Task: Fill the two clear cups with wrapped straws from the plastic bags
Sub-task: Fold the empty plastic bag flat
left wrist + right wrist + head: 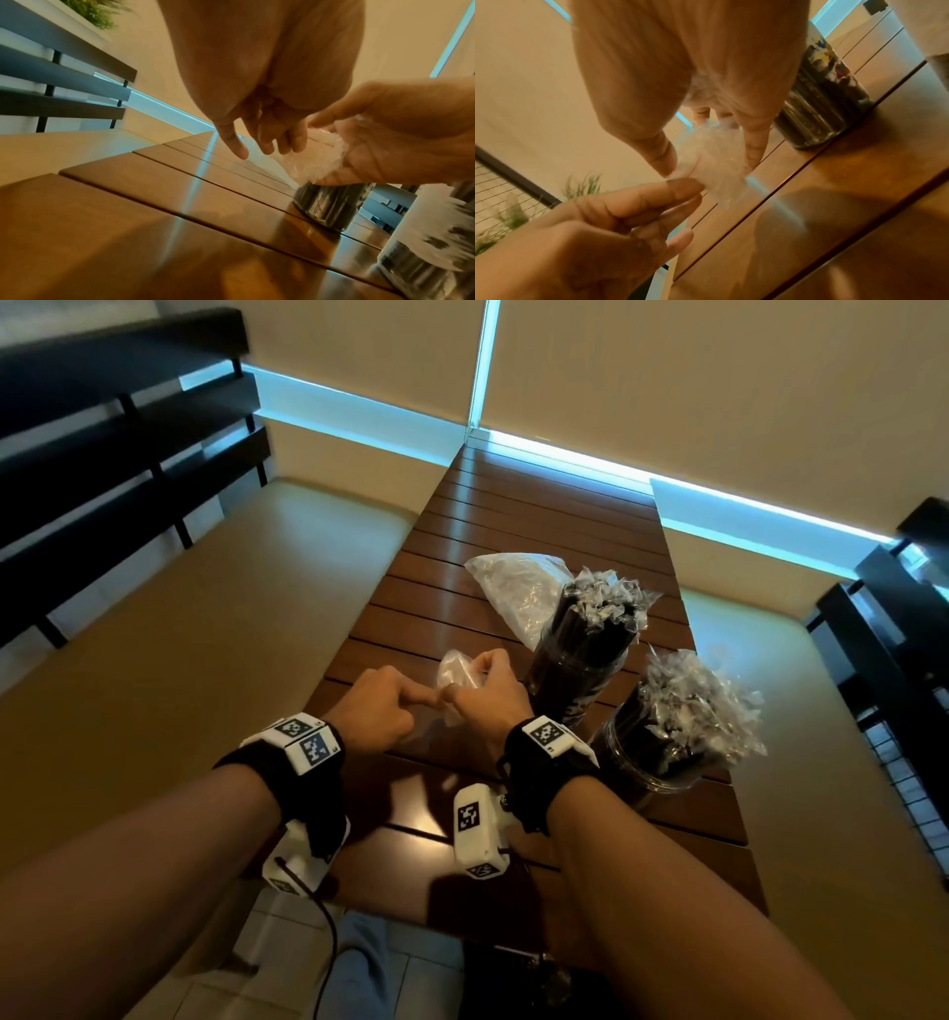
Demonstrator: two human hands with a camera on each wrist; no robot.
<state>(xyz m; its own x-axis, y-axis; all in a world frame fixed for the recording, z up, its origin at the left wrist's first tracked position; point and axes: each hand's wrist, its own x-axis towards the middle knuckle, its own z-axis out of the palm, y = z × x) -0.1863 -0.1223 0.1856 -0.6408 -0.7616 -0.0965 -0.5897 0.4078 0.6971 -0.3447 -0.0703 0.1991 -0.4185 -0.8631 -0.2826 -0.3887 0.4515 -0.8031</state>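
Two clear cups stand at the right of the wooden table [513, 516], both packed with black wrapped straws: the far cup [580, 660] and the near cup [662, 752]. My right hand [477, 685] grips a crumpled, see-through plastic bag [454, 672] just left of the far cup. In the right wrist view the bag [721, 182] is bunched between the thumb and fingers of my right hand [711, 154]. My left hand [380, 706] reaches in from the left, its index fingertip [690, 185] touching the bag's edge. Its fingers [267, 146] hold nothing.
A second clear plastic bag [518, 593] lies flat on the table behind the far cup. Beige benches with dark slatted backs [118, 469] run along both sides of the table. A plant [97, 12] sits behind the left bench.
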